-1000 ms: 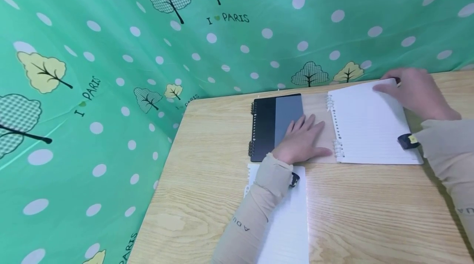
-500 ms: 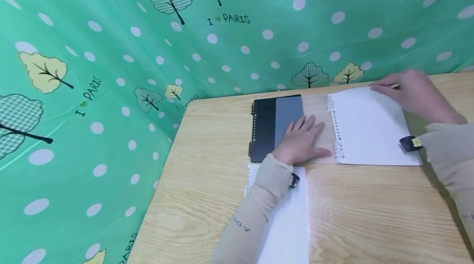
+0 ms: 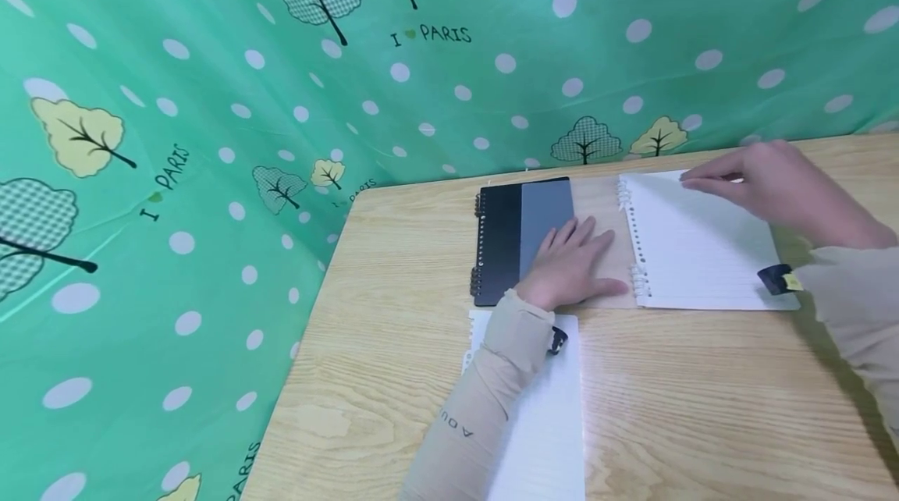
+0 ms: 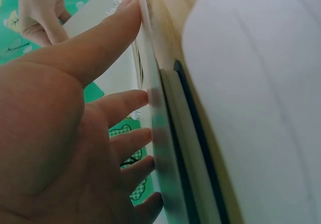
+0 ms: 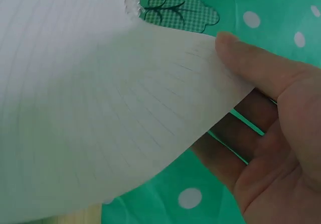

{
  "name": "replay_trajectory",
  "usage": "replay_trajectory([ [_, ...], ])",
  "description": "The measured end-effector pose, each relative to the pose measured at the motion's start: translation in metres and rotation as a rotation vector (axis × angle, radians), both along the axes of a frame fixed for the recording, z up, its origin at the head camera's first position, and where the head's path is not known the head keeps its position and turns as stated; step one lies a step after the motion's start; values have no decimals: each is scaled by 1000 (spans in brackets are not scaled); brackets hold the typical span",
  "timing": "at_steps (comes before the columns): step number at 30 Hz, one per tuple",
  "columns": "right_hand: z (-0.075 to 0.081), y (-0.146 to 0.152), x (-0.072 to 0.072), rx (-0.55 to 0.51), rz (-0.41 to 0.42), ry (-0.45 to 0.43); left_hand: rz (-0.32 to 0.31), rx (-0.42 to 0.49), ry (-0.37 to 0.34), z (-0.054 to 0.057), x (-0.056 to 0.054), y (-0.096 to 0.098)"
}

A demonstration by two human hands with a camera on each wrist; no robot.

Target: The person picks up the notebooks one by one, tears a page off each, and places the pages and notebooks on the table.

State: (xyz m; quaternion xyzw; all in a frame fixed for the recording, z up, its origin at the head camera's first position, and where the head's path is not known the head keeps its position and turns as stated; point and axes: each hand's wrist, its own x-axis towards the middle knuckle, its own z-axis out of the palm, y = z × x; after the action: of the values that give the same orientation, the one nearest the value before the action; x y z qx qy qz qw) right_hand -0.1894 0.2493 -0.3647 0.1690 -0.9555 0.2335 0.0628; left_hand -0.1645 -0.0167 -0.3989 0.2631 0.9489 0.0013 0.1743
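Observation:
An open loose-leaf notebook (image 3: 500, 247) with a black and grey cover lies near the table's far edge. A translucent sheet (image 3: 605, 204) spreads from it toward white binding rings. My left hand (image 3: 566, 267) rests there with spread fingers, over the grey part and the translucent sheet; its fingertips press the surface in the left wrist view. At the right, my right hand (image 3: 790, 189) pinches the far outer corner of a lined white page (image 3: 702, 251). In the right wrist view the page (image 5: 125, 98) curves up between thumb and fingers, its ringed edge still at the binding.
A loose punched sheet (image 3: 555, 423) lies on the wooden table (image 3: 365, 329) in front of the notebook, partly under my left forearm. A green dotted cloth (image 3: 435, 95) with printed trees hangs behind and to the left of the table.
My right hand has moved leftward and slightly nearer, bending the page's corner over toward the rings. The left hand stays in place.

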Motion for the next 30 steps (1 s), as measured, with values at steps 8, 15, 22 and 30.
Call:
replay_trajectory([
  [8,7,-12,7,28,66,-42,1,-12,-13,-2,-1,0],
  [15,5,-23,9,57,162,-81,4,-17,-20,-1,-2,1],
  [22,-3,-28,13,92,250,-66,-3,-32,-16,-1,-1,2],
  [30,-8,-38,15,108,297,-50,8,-48,-16,0,0,2],
])
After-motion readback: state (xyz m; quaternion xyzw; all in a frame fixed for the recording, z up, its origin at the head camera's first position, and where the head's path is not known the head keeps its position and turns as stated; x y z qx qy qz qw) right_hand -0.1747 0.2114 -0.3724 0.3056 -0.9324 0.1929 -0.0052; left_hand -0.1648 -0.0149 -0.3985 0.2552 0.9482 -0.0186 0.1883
